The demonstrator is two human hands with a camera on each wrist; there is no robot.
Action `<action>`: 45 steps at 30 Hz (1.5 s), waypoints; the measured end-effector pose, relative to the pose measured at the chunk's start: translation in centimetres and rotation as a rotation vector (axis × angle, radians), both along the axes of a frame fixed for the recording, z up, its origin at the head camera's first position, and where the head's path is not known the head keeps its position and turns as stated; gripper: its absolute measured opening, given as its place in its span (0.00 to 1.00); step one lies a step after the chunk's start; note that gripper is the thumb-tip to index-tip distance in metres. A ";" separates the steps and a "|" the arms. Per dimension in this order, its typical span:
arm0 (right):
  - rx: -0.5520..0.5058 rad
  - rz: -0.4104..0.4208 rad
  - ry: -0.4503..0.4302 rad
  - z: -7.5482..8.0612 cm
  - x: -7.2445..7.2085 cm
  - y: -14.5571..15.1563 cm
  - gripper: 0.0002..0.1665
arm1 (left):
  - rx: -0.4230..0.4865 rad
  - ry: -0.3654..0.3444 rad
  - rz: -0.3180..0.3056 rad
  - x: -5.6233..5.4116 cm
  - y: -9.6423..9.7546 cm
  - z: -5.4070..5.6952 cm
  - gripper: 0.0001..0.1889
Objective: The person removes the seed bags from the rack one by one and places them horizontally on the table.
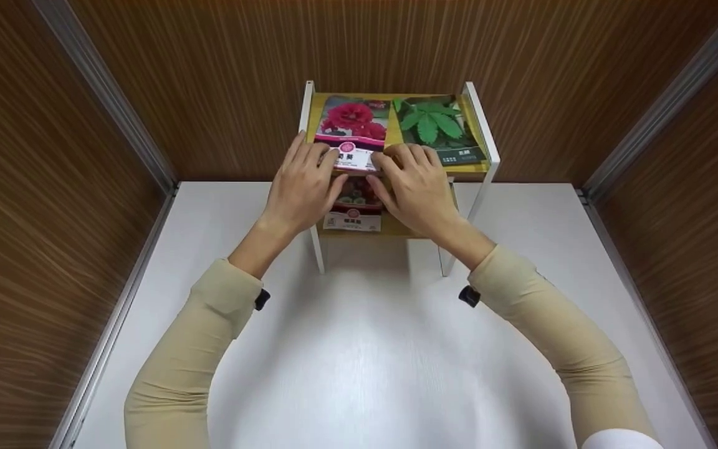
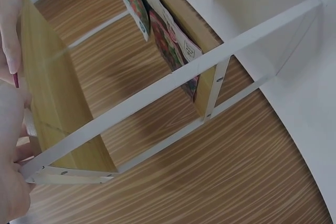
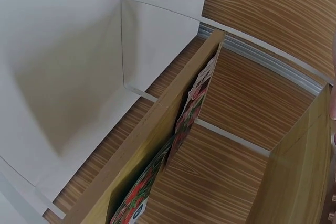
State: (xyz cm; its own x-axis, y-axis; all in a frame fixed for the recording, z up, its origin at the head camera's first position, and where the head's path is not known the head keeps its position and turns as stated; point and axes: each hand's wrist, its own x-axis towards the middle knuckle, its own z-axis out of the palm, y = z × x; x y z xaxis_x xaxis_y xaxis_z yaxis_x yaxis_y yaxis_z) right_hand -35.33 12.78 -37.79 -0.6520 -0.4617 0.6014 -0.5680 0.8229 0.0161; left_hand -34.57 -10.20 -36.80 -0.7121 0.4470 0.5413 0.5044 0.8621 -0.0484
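A seed packet with a pink flower (image 1: 353, 118) lies on the upper shelf (image 1: 390, 128) of a small two-tier rack. At its lower left corner my left hand (image 1: 301, 184) holds it, fingers on top and thumb at the front edge. My right hand (image 1: 418, 184) pinches the lower right corner in the same way, index finger above and thumb below. Beside it on the right lies a green-leaf packet (image 1: 434, 125), overlapped by the right fingers in the head view. The left wrist view shows part of a hand (image 2: 10, 177) at the upper shelf's end.
Under the hands, the lower shelf (image 1: 396, 232) bears a packet with a white label (image 1: 353, 219), partly hidden. Another packet showing red and green (image 3: 137, 195) is on that shelf too. Clear side panels (image 1: 483, 125) flank the rack. Wood-grain walls (image 1: 222, 75) enclose the white table (image 1: 359, 349).
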 end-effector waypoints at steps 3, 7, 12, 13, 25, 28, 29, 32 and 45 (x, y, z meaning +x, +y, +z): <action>0.011 0.000 0.026 0.0 0.0 0.1 0.25 | -0.004 0.001 0.001 0.1 0.0 0.0 0.26; 0.013 0.007 0.069 0.0 0.0 0.2 0.24 | -0.014 0.013 -0.003 0.3 0.0 -0.1 0.27; 0.015 0.029 0.191 -0.2 -0.3 0.4 0.19 | -0.030 0.059 -0.008 0.6 0.2 -0.3 0.25; 0.014 0.036 0.217 -0.3 -0.3 0.4 0.18 | -0.034 0.069 -0.007 0.7 0.3 -0.3 0.25; -0.012 0.100 0.327 -0.6 -0.2 1.2 0.12 | -0.015 0.123 -0.019 2.1 0.8 -0.5 0.24; -0.019 0.107 0.338 -0.6 -0.1 1.4 0.12 | 0.022 0.126 -0.032 2.5 0.9 -0.6 0.23; -0.020 0.109 0.339 -0.7 0.0 1.5 0.12 | 0.033 0.124 -0.035 2.7 0.8 -0.6 0.23; -0.021 0.116 0.341 -0.9 0.3 1.7 0.12 | 0.066 0.108 -0.045 3.4 0.7 -0.5 0.23; -0.036 0.158 0.398 -1.2 1.3 2.3 0.11 | 0.383 -0.102 -0.076 6.3 -0.4 0.4 0.26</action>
State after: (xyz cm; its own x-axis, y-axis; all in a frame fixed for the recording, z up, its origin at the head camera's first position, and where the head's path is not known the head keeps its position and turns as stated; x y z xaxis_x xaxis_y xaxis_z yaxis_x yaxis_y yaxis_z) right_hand -34.02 15.08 -38.96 -0.2883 -0.5119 0.8092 -0.6426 0.7300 0.2329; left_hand -28.29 -10.55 -36.40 -0.7435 0.2798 0.6074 0.5529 0.7680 0.3231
